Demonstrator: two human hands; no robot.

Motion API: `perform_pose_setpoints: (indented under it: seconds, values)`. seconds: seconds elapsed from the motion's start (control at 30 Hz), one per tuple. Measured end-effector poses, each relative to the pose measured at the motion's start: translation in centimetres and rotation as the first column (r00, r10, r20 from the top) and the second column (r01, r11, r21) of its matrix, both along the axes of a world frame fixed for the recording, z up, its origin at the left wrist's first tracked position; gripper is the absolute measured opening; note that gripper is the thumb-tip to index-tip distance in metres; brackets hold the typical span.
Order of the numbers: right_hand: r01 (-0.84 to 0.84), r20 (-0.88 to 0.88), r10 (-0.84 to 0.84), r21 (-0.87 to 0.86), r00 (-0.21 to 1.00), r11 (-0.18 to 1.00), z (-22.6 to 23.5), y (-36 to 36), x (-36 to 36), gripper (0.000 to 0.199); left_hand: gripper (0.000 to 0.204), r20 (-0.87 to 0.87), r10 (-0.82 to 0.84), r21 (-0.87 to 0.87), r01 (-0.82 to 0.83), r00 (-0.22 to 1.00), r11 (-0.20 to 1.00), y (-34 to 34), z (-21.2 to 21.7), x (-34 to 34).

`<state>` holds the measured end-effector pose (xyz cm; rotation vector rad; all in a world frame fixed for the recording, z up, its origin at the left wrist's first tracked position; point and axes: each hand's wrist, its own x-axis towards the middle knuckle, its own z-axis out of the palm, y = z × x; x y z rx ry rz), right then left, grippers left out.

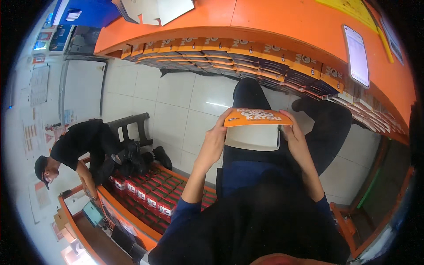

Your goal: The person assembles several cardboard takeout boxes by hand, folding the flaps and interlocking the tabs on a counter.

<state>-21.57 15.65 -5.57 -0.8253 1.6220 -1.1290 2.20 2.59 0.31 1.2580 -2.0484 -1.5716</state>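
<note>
Your left hand [215,142] and right hand [295,140] each pinch one end of orange carton [257,118], fingers clamped on its edges, holding it level above your lap, below orange table [247,20], so flat panel stays steady.

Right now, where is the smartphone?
In the head view the smartphone lies screen-up at upper right on the orange table, above the stacked orange cartons and beyond the right hand.

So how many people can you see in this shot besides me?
1. A person in black crouches at the left, beside the red boxes. My left hand and right hand hold an orange carton. Others may be hidden.
</note>
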Motion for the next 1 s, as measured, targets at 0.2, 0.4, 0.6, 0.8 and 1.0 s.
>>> perform_pose_setpoints:
  seconds: [0.2,0.4,0.6,0.8,1.0]
  values:
    - [0.067,0.651,-0.047,-0.006,0.758,0.998,1.9,0.3,0.0,0.058,0.065,0.003,0.193,0.495,-0.169,0.981,0.852,-0.4,0.8,1.4]
    - [0.052,0.396,-0.122,0.183,0.91,0.982,4.2,0.3,1.0,0.054,0.055,0.094,0.201,0.426,-0.222,0.975,0.877,-0.2,1.8,1.4]
    - [-0.088,0.131,0.09,-0.026,0.987,0.996,-0.6,2.3,2.4,0.043,0.048,-0.058,0.099,0.346,-0.073,0.993,0.935,0.8,-3.4,4.1]
    - [-0.408,-0.271,0.402,0.034,0.875,0.912,-1.9,1.9,-1.1,0.091,0.057,0.134,-0.36,-0.252,0.383,0.923,0.889,-0.2,-3.0,3.1]
    - [-0.751,-0.529,0.825,0.457,0.201,0.476,2.3,-3.8,1.8,0.136,0.082,0.462,-0.612,-0.242,0.755,0.642,0.609,-0.8,-3.1,0.8]
